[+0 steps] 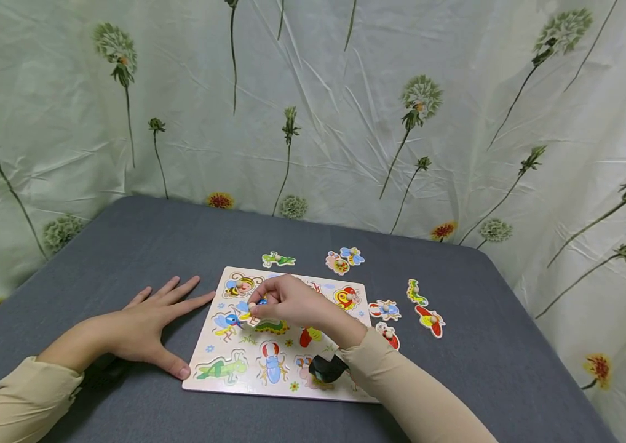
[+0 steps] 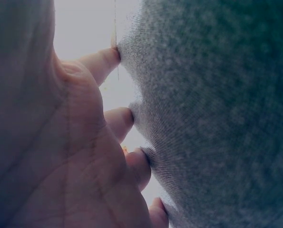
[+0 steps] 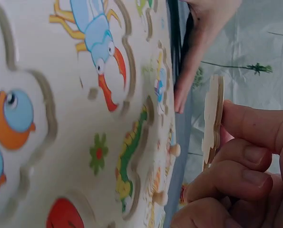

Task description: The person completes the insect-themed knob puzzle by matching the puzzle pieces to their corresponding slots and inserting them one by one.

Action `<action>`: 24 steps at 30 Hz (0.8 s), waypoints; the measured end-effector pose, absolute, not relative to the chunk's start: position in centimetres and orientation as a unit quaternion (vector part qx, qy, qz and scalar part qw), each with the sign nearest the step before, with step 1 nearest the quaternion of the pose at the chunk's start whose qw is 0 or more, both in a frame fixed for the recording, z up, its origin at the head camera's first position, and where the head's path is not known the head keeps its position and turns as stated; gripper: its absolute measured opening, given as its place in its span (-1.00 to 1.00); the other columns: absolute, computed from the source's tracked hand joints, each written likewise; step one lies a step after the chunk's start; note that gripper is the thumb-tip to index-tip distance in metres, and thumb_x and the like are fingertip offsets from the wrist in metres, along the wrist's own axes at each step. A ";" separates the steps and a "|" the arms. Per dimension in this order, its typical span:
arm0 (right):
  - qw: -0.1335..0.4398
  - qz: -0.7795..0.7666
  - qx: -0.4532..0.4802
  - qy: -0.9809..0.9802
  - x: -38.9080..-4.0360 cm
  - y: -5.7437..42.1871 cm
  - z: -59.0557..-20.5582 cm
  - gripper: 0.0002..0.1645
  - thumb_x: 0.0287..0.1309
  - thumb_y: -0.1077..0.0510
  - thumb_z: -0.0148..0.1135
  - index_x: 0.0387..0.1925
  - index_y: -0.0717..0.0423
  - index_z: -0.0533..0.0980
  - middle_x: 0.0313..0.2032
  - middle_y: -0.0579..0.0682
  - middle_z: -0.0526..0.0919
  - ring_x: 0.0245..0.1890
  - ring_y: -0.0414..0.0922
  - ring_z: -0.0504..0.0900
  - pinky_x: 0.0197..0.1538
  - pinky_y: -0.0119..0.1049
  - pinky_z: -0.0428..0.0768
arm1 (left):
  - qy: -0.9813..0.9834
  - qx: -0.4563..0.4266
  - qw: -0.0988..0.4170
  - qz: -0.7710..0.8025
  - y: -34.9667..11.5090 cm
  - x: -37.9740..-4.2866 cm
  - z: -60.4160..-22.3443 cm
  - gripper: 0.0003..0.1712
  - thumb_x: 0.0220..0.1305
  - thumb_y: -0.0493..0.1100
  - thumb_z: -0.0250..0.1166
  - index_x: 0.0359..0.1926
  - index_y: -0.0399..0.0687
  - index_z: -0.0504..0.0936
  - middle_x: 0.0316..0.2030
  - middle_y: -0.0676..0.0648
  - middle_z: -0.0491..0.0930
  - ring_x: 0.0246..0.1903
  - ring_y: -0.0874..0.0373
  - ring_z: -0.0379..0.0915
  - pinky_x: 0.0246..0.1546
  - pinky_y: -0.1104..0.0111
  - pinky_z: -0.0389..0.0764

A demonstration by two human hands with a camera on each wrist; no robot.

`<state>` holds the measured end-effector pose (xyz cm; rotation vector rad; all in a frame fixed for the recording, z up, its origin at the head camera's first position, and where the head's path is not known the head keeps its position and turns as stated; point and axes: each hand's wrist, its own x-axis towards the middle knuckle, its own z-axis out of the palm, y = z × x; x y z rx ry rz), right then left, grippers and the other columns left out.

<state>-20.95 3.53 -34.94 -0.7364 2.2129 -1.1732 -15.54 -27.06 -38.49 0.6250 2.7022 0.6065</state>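
Right hand [image 1: 291, 300]: thumb and fingertips clamped on the held piece, centre of the frame, above the board.
Held piece [image 1: 243, 309]: pale blue wing visible, partly hidden by fingers, over the board's left half; edge-on in the right-wrist view, apart from the board.
Left hand [image 1: 149, 326]: fingers spread apart, lower left of the frame; thumb tip meeting the board's lower-left corner, index fingertip at its left edge; fingertips press the cloth in the left-wrist view.
Board [image 1: 246, 386]: flat, lower centre, insect pictures in shaped recesses.
Grasshopper [image 1: 278, 259]: just beyond the board's far edge.
Bee [image 1: 352, 256]: upper right of the board, touching or overlapping a round pink piece [image 1: 337, 264]; which, cannot be told.
Beetle [image 1: 384, 309], ladybird [image 1: 387, 336]: beside the board's right edge.
Caterpillar [image 1: 416, 292], red-winged piece [image 1: 430, 321]: farther right.
Cloth [image 1: 141, 246]: grey, beneath everything.
Curtain [image 1: 340, 123]: dandelion print, upper frame.
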 end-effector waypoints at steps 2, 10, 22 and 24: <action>0.264 -0.436 -0.267 0.818 -20.9 3.1 -35.2 -0.87 0.42 0.18 0.39 -0.09 0.15 0.69 -0.71 -0.21 0.29 -0.69 -0.27 0.19 -0.53 -0.42 0.22 | 0.941 0.219 0.149 0.212 -27.1 -15.5 -38.5 0.48 -0.15 0.49 0.66 0.73 0.32 0.12 0.74 -0.32 -0.16 0.65 -0.60 -0.38 0.39 -0.65 -0.31; 0.256 -0.416 -0.252 0.835 -20.9 1.6 -35.9 -0.92 0.39 0.18 0.42 -0.14 0.11 0.72 -0.74 -0.21 0.26 -0.71 -0.29 0.18 -0.53 -0.44 0.22 | 0.940 0.223 0.145 0.214 -27.1 -15.5 -38.5 0.48 -0.16 0.49 0.67 0.73 0.33 0.12 0.74 -0.32 -0.15 0.64 -0.61 -0.37 0.38 -0.65 -0.29; 0.253 -0.366 -0.256 0.858 -20.8 0.2 -36.4 -0.92 0.41 0.14 0.42 -0.14 0.05 0.73 -0.78 -0.22 0.26 -0.77 -0.29 0.20 -0.59 -0.44 0.22 | 0.940 0.231 0.137 0.212 -27.1 -15.6 -38.5 0.47 -0.17 0.49 0.66 0.72 0.32 0.14 0.73 -0.32 -0.14 0.64 -0.61 -0.35 0.39 -0.64 -0.27; 0.250 -0.362 -0.255 0.861 -20.8 0.0 -36.5 -0.94 0.40 0.13 0.43 -0.18 0.02 0.73 -0.78 -0.21 0.28 -0.77 -0.29 0.20 -0.59 -0.45 0.21 | 0.940 0.231 0.137 0.212 -27.1 -15.5 -38.5 0.47 -0.17 0.49 0.66 0.72 0.32 0.14 0.74 -0.32 -0.14 0.64 -0.61 -0.35 0.39 -0.64 -0.27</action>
